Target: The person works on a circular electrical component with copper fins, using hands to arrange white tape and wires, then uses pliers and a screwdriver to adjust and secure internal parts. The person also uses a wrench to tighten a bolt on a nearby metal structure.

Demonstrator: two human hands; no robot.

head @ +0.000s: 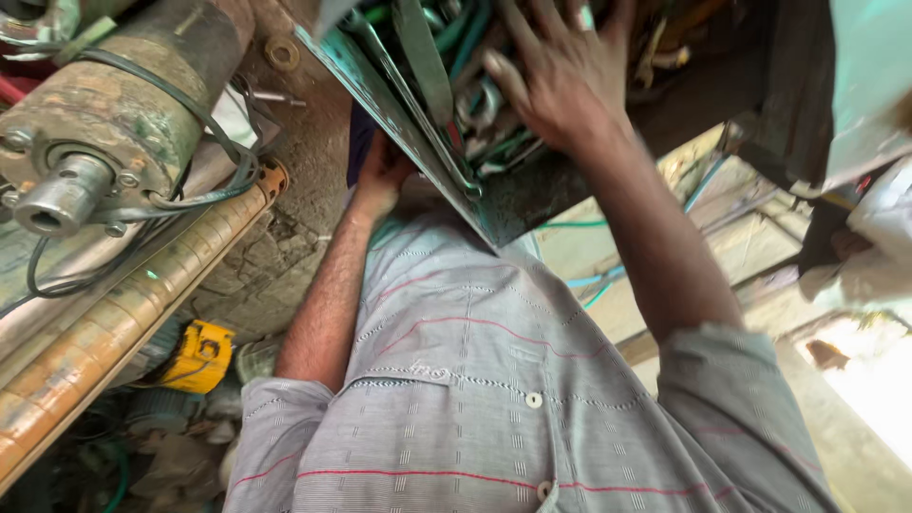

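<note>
A person in a striped grey shirt (pixel 494 399) works over a green metal toolbox (pixel 399 114), seen from a head-worn camera looking straight down the body. Far out to the left of the hands lies a rusted electric motor (pixel 104 114) with black cable (pixel 204 180) looped round it, beside a long brass-coloured pipe (pixel 123 313); below that pipe sits a small yellow tool (pixel 199 356) amid clutter on the floor.

The left hand (pixel 380 176) reaches under the toolbox, pressed against its underside and seemingly propping it; its fingers are hidden, so how far they close cannot be told. The box tilts, its sheet-metal edge running diagonally between the two hands. Made of thin steel and packed with ironware, it looks heavy, stiff and sharp at the rim, best taken from beneath or by its folded edge rather than by the lid.

Inside the box, wrenches (pixel 480 104), spanners and green-handled tools lie jumbled together, hard, probably oily and likely to slide when the box leans. The right hand (pixel 560 81) is spread wide, fingers splayed down onto this pile, resting on the tools without clearly gripping any one.

To the right of that hand, a pale green panel (pixel 869 76) and bright ground fill the frame.
</note>
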